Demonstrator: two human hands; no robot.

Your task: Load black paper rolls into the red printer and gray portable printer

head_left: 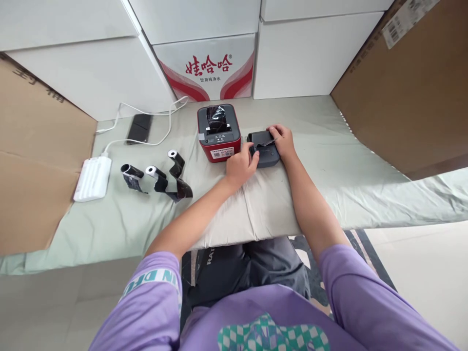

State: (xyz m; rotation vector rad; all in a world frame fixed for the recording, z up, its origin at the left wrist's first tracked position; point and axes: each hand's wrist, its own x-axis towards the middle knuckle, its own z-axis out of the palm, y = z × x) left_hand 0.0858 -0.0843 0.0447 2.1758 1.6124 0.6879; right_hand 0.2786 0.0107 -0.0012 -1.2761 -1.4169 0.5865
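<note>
**Work surface.** The table (365, 185) is covered with a pale green cloth. White boxes (303, 53) are stacked along its far edge and brown cardboard sheets (409, 97) stand at both sides.

**Red printer** (218, 132). Stands upright at centre rear, with black film visible in its top opening.

**Grey printer** (265, 151). A smaller dark unit, just to the right of the red printer and touching or nearly touching it. It lies flat on the cloth between both hands.
- Judged to be a rigid plastic shell, light, with smooth and somewhat slippery faces.
- The top flap appears to be the weak part.
- It is best held by its two side walls, not by the flap.
- The loose cloth beneath may let it slide.

**Left hand** (241, 166). The fingers are curled against the unit's near left edge and the thumb is on its face, gripping it.

**Right hand** (283, 141). It is laid over the far right corner with the fingers bent onto the top. Whether they pinch the flap cannot be told.

**Other items, well apart to the left.**
- A white charger block (93, 178) with its cable.
- A dark phone (139, 127).
- Three black film rolls (157, 178), partly unwound.
</note>
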